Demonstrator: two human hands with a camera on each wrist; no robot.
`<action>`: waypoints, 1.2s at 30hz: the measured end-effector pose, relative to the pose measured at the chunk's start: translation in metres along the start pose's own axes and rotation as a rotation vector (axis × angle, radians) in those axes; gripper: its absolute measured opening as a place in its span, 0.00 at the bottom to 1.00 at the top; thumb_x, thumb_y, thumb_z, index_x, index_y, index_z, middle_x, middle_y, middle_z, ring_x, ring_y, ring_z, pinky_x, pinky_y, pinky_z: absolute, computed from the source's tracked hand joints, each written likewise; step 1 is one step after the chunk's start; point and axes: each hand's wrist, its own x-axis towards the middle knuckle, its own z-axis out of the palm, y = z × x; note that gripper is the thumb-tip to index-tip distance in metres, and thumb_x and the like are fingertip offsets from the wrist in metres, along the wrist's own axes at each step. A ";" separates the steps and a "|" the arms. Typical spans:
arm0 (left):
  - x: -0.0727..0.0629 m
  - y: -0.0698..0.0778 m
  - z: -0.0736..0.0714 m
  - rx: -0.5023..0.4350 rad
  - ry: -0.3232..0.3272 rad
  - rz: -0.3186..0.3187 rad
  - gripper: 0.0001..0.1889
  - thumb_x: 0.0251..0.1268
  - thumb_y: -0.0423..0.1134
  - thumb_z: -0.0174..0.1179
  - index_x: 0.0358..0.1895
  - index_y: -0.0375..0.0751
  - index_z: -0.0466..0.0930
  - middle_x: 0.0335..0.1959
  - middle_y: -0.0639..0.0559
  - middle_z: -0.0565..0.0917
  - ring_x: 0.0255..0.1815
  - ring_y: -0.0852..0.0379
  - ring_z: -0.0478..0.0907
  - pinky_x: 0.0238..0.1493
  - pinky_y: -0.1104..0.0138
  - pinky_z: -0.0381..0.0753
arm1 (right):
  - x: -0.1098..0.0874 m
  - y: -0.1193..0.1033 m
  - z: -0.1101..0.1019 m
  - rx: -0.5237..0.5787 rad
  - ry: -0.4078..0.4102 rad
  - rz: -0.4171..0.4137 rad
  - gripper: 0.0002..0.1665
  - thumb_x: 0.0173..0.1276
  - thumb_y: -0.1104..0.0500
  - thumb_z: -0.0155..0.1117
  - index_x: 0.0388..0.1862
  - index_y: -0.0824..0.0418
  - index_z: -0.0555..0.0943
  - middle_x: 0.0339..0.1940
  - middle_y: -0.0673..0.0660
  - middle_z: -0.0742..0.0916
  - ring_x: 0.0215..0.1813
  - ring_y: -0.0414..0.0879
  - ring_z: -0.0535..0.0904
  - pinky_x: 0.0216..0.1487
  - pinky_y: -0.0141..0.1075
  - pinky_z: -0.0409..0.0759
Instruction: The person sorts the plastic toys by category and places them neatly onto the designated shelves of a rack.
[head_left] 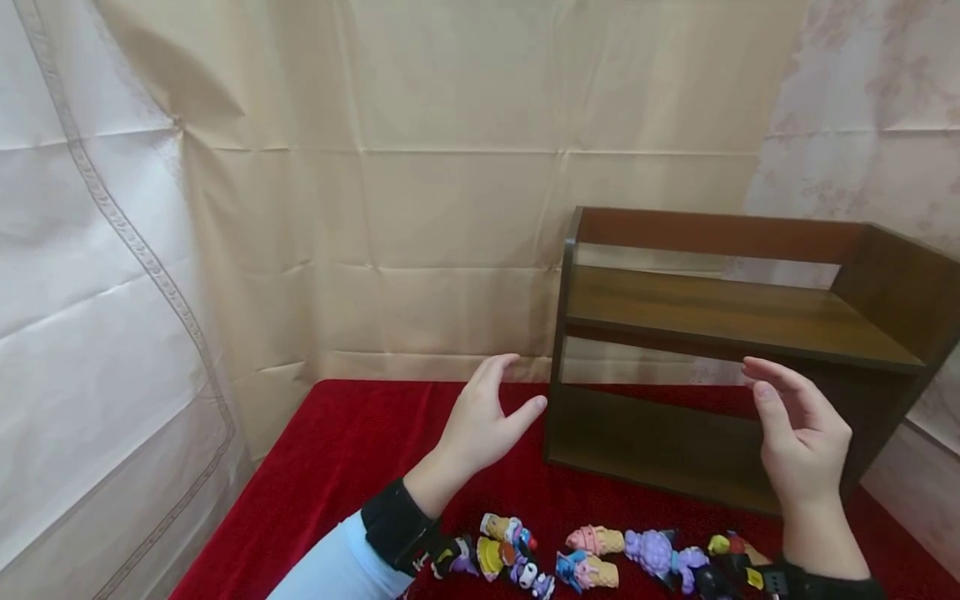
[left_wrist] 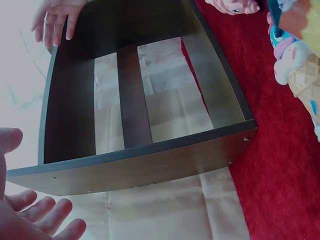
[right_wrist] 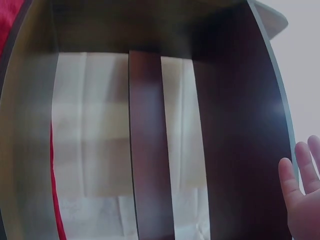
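A dark brown wooden shelf with two levels stands on the red cloth at the right. My left hand hangs in the air just left of its side panel, thumb apart from the fingers. In front of the shelf's right part, my right hand is raised, fingers loosely bent and nothing held. The left wrist view shows the left hand's fingers near the side panel. Right hand fingers overlap the shelf's edge in the right wrist view.
Several small toy figures lie along the front of the red cloth, among them a purple figure and an ice-cream-cone figure. A beige curtain hangs behind, with a white cloth at the left.
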 end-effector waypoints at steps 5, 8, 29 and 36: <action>0.008 -0.001 0.009 -0.039 -0.008 -0.054 0.33 0.68 0.51 0.66 0.72 0.44 0.67 0.68 0.51 0.74 0.65 0.54 0.73 0.64 0.55 0.76 | 0.003 0.012 -0.010 0.004 0.099 0.036 0.15 0.71 0.74 0.59 0.55 0.80 0.80 0.53 0.66 0.87 0.53 0.44 0.85 0.56 0.26 0.78; 0.011 -0.001 0.016 -0.066 -0.018 -0.079 0.34 0.68 0.51 0.66 0.73 0.44 0.66 0.68 0.51 0.74 0.66 0.53 0.72 0.64 0.55 0.76 | 0.004 0.017 -0.016 0.000 0.168 0.061 0.15 0.71 0.74 0.60 0.54 0.82 0.79 0.52 0.66 0.88 0.52 0.43 0.85 0.56 0.26 0.78; 0.029 -0.023 0.058 -0.156 0.003 -0.231 0.34 0.67 0.50 0.66 0.72 0.43 0.65 0.65 0.49 0.74 0.65 0.52 0.72 0.63 0.55 0.76 | 0.004 0.041 -0.057 -0.310 0.560 0.307 0.24 0.75 0.59 0.57 0.67 0.61 0.65 0.58 0.44 0.75 0.59 0.37 0.71 0.59 0.27 0.66; 0.037 -0.024 0.066 -0.184 -0.009 -0.287 0.36 0.68 0.51 0.66 0.75 0.43 0.63 0.66 0.47 0.73 0.65 0.49 0.72 0.61 0.54 0.77 | 0.008 0.039 -0.062 -0.320 0.617 0.537 0.32 0.75 0.56 0.60 0.73 0.54 0.61 0.63 0.46 0.68 0.64 0.35 0.63 0.61 0.22 0.63</action>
